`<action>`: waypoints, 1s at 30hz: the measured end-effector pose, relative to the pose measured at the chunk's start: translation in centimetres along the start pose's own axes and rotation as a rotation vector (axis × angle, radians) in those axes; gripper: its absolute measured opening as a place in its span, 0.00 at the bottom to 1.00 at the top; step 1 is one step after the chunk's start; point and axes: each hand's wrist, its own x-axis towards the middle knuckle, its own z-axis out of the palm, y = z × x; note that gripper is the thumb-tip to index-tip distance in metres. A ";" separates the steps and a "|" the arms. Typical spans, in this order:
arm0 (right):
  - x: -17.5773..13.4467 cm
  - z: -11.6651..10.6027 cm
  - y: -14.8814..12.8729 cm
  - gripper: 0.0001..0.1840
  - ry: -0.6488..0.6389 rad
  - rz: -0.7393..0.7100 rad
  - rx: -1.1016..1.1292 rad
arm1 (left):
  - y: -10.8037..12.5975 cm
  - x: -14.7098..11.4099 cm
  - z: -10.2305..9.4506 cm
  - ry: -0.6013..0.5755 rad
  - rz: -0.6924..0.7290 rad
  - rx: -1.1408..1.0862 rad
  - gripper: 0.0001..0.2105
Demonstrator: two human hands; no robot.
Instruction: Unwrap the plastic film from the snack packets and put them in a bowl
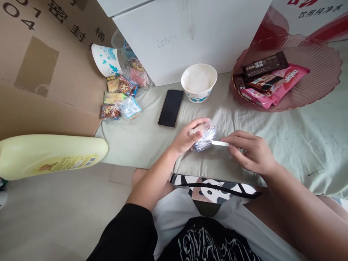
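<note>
Pale green cloth (pixel 136 145) as work surface, cardboard box (pixel 67 112) at left, white box (pixel 176 40) behind. Clear-plastic-wrapped bundle (pixel 205 137) is held up over cloth, near front edge; contents unclear. Left hand (pixel 186 137) curled partly closed around it, thumb on near face. Right hand (pixel 250 150) pinches slim white tool (pixel 219 143) between thumb and fingers, far end meeting bundle's side; tip hidden. Best handling, likely: firm left grip without squashing, left fingers off the tool's line, light pressure, short strokes. Beyond: paper bowl (pixel 198 96), smartphone (pixel 170 108); further right, pink ribbed bowl (pixel 323 72) with packaged snacks.
</note>
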 end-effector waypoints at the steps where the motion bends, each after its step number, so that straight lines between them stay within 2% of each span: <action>1: 0.0 0.0 -0.1 0.13 0.013 -0.009 -0.018 | -0.1 0.0 0.0 0.009 0.007 0.014 0.36; 5: 0.0 -0.1 -0.2 0.12 0.080 -0.044 -0.083 | -0.3 -0.1 -0.1 0.052 0.000 -0.030 0.37; 9: -0.1 -0.2 -0.1 0.12 0.048 -0.012 -0.080 | -0.3 0.0 0.1 0.057 -0.029 -0.076 0.37; 13: -0.6 -1.2 1.2 0.13 0.033 0.110 -0.146 | -0.1 0.0 0.2 0.110 -0.043 -0.153 0.36; 17: -1.3 -2.5 3.0 0.13 0.110 0.298 -0.335 | 0.0 0.1 0.0 0.151 -0.067 -0.254 0.34; 20: -1.3 -2.4 3.7 0.12 0.213 0.356 -0.479 | -0.1 0.1 0.1 0.084 -0.052 -0.069 0.35; 23: -0.9 -1.2 3.1 0.12 0.290 0.276 -0.508 | -0.3 -0.3 0.5 0.046 0.092 0.298 0.30; 26: -0.4 0.4 1.5 0.12 0.242 0.150 -0.373 | -0.5 -1.0 1.2 0.170 0.285 0.592 0.24; 28: -0.2 1.5 0.6 0.17 0.167 0.099 -0.242 | -0.6 -1.4 1.4 0.255 0.335 0.683 0.21; 30: -0.2 2.5 -0.1 0.25 0.087 0.119 -0.127 | -0.6 -1.6 1.6 0.275 0.345 0.690 0.17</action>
